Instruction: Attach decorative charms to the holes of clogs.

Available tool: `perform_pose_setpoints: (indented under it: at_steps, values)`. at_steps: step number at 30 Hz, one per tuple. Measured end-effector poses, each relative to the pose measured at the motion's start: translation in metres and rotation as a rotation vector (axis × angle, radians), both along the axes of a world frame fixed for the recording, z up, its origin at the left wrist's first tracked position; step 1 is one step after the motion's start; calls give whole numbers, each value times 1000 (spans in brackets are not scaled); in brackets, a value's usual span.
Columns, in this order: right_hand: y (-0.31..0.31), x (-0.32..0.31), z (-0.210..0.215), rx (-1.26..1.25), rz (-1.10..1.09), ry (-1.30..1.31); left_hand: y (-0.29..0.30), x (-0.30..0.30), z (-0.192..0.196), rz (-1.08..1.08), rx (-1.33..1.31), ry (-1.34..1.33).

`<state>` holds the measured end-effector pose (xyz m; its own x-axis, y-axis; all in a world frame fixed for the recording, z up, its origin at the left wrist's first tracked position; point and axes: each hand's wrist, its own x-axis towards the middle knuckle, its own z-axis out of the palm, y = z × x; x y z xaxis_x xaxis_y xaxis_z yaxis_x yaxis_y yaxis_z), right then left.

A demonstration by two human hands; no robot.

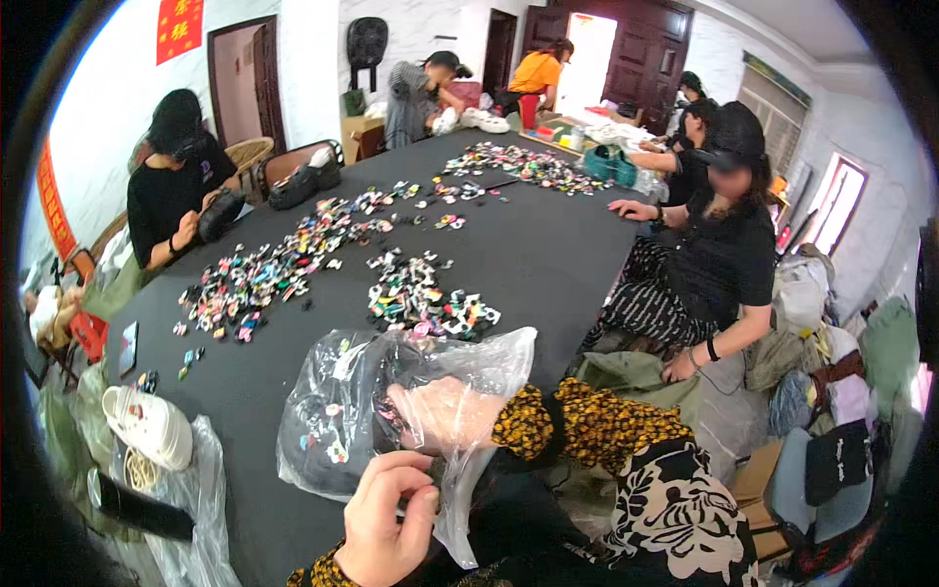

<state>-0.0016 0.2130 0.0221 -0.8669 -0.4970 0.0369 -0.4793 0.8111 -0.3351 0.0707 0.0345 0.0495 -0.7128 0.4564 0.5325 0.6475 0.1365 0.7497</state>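
Observation:
A clear plastic bag [494, 364] lies crumpled at the table's near edge, with a dark shoe [337, 416] bearing small coloured charms inside it. My right hand [445, 413] reaches into the bag from its right side and shows through the film. Its fingers curl against the shoe, their tips partly hidden by it and by glare. Just in front, my left hand [383, 514] is closed in a pinch at the bag's near edge. Beyond the bag sits a pile of small colourful shoe charms [416, 293].
More charms [264, 279] spread across the dark table [528, 284]. At left are a white clog [147, 428], a black object [140, 506], a plastic sheet [210, 499] and a phone [128, 347]. People sit around the table; one at left holds a black shoe [221, 215]. Sacks [773, 352] crowd the right.

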Motion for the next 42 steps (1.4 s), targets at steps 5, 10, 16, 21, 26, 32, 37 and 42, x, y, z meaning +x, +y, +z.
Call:
perform_pose_setpoints:
  at_steps: [5,10,16,21,26,32,37,42]
  values:
    - [0,-13,-8,-67,25,60,-1,2,-3,32,36,-101]
    - [-3,-21,-20,-177,-22,67,-8,-6,-5,69,86,-93]
    - [14,-11,-16,-135,-26,200,-28,-33,-9,243,104,-30]
    - [57,3,20,-70,109,412,-37,-64,-20,515,75,268]
    - [90,31,56,55,183,640,-42,-75,-35,327,261,-431]
    - [99,27,56,7,260,634,-24,-68,-47,276,256,-467]
    - [104,17,51,-71,278,571,-32,-74,-52,432,266,-431]
    - [111,14,50,87,309,536,-65,-82,-51,559,398,-392]
